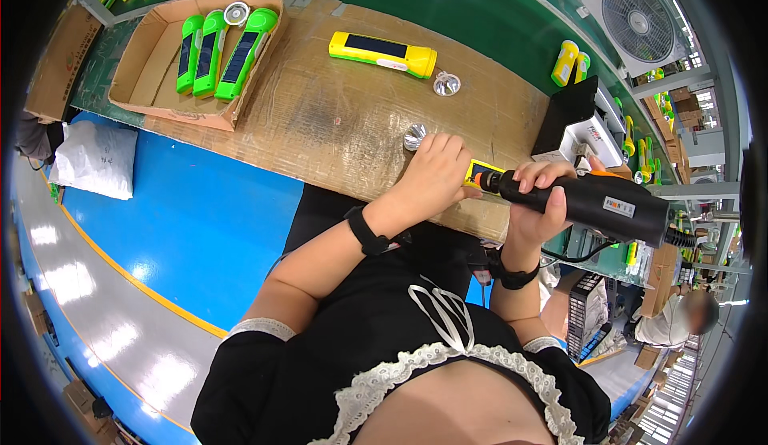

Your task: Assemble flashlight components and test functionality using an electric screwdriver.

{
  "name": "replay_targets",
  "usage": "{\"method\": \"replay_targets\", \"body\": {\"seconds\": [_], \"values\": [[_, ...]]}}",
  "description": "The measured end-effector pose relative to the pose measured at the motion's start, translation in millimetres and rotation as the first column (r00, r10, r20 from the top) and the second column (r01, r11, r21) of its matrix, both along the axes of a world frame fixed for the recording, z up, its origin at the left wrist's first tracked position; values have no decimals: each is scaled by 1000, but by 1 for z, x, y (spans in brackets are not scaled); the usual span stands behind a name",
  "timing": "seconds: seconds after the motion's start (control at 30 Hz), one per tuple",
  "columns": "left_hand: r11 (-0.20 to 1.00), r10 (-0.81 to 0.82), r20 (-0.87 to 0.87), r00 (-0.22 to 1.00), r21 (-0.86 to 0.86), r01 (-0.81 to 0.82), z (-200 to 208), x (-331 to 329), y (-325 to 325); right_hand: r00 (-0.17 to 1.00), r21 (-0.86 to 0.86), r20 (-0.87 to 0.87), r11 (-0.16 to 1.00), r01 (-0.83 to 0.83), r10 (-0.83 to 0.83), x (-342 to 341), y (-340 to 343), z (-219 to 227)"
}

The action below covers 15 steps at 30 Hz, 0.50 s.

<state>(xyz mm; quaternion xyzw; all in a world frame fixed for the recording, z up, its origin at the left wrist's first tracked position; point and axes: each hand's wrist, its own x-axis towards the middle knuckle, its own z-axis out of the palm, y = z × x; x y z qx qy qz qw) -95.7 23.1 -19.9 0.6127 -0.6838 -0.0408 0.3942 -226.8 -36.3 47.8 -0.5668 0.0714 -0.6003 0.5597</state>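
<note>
The right hand point(534, 221) wraps a black cylindrical electric screwdriver point(604, 203); the left hand point(434, 171) curls around a yellow, dark-paneled flashlight point(482, 167). At their eleven o'clock lies a long yellow-and-green flashlight point(376, 49).

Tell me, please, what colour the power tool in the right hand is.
The power tool is mostly black, best seen in the head view.

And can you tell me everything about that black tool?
The black power tool is tube-shaped and plastic-looking, with a silvery label, a ribbed tail and orange near its tip. It lies sideways, gripped by the right hand. The tip points at the yellow casing in the left hand; contact is unclear.
</note>
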Motion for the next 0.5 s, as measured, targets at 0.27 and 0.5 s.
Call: {"method": "replay_targets", "body": {"seconds": [0.27, 0.5], "values": [[999, 28, 28, 999, -43, -27, -8, -1, -3, 1000, 16, -18, 1000, 20, -19, -1, -2, -3], [1000, 25, 15, 1000, -1, -25, -5, -2, -1, 999, -15, 3, 998, 53, -53, -4, 1, 6]]}}
